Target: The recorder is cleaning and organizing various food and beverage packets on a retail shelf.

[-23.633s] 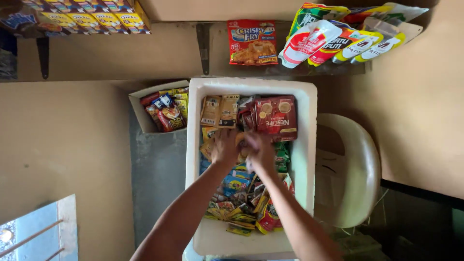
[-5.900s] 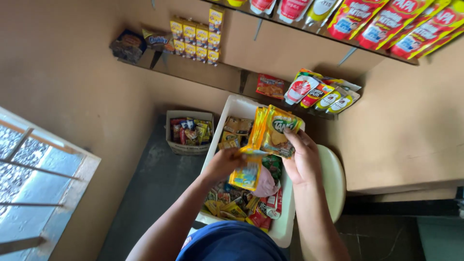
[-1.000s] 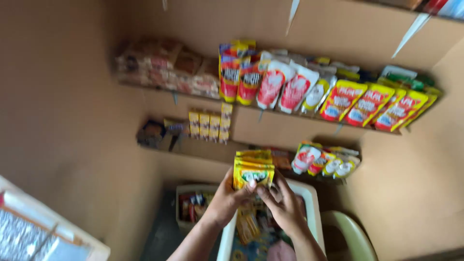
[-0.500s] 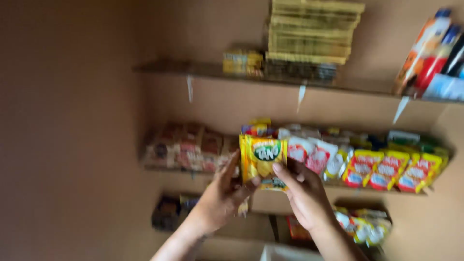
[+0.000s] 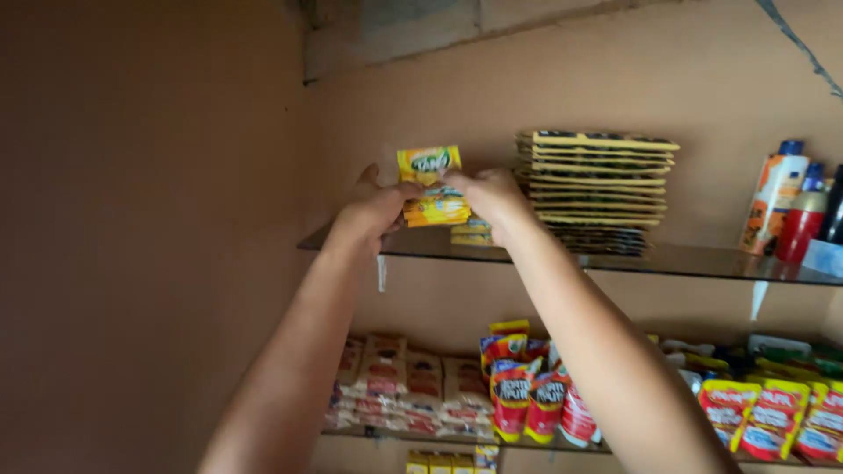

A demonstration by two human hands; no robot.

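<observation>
Yellow drink-mix sachets [image 5: 430, 186], a small bunch, held upright just above the glass shelf [image 5: 702, 261] at upper centre of the frame. Pinched from the left by the left hand [image 5: 376, 209], fingers curled round the bunch's edge; gripped on the right by the right hand [image 5: 488, 195], fingertips closed on the top corner. Just behind, a few more yellow packets [image 5: 471, 233] lying on the glass. Further right, a tall stack of flat yellow-edged packs [image 5: 600, 189]. At far right, bottles [image 5: 790, 211]. Below, a lower shelf of red pouches [image 5: 527, 395].
</observation>
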